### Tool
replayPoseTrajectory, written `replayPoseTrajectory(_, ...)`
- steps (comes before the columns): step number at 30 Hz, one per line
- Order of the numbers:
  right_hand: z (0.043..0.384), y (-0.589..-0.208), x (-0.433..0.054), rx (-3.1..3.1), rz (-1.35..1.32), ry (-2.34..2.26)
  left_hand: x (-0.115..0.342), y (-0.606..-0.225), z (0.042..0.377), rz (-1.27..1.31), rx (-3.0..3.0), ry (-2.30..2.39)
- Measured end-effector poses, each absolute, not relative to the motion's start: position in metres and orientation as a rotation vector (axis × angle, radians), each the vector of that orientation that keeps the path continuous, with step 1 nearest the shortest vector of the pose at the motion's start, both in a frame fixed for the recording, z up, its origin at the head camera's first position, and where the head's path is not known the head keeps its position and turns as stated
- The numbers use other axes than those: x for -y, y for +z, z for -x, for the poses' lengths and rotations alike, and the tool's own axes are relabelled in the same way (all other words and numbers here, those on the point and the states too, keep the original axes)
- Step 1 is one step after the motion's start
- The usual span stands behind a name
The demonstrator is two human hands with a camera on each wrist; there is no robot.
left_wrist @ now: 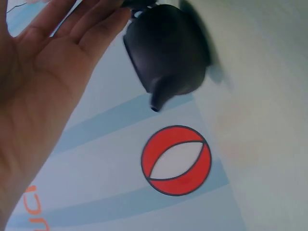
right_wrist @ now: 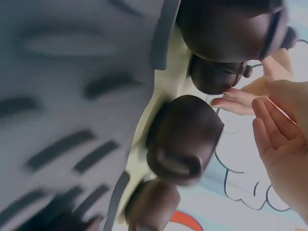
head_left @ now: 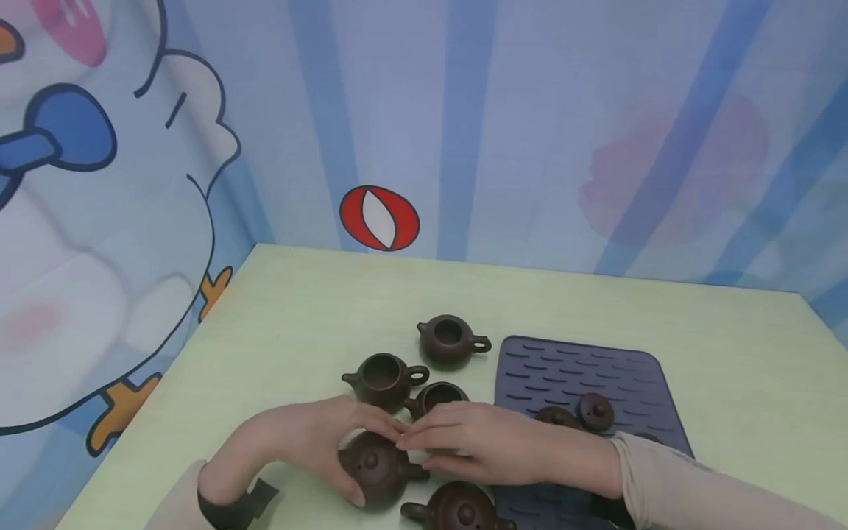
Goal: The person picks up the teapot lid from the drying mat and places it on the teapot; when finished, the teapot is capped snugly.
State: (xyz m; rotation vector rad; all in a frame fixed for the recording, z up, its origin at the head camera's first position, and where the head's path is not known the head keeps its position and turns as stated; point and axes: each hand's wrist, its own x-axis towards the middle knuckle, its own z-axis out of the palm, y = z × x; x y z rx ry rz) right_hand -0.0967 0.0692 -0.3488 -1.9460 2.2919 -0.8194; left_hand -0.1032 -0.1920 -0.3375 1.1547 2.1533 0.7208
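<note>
My left hand curves round a small dark brown teapot with its lid on, thumb at the near side and fingers at the far side. My right hand holds nothing; its fingers reach over beside that teapot's handle, their tips right at the left fingertips. Under the right hand, a lidless teapot is partly hidden. Another lidless teapot stands just beyond the left hand. In the right wrist view, the left fingers lie against the lidded teapot, apart from the relaxed right hand.
A third lidless teapot stands farther back. At the near edge of view sits another lidded teapot. On the right, a dark ridged mat bears loose lids, partly behind the right forearm. A printed curtain hangs behind the table.
</note>
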Motion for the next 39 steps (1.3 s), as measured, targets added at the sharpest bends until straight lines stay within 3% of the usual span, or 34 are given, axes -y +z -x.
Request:
replayPoseTrajectory(8, 0.079, -0.343, -0.126, -2.431, 1.845, -0.892, 0.165, -0.317, 0.086, -1.223, -2.372, 0.792)
replayPoseTrajectory(20, 0.072, -0.351, -0.2, -2.774, 1.506, -0.839, 0.13, -0.337, 0.121, -1.151, -2.483, 0.601)
replayPoseTrajectory(32, 0.066, -0.367, -0.276, -2.937, 1.108, -0.614, 0.124, -0.345, 0.122, -1.207, -2.525, 0.519)
replayPoseTrajectory(39, 0.064, -0.384, -0.303, -2.879, 1.135, -0.736, 0.124, -0.346, 0.123, -1.203, -2.547, 0.606)
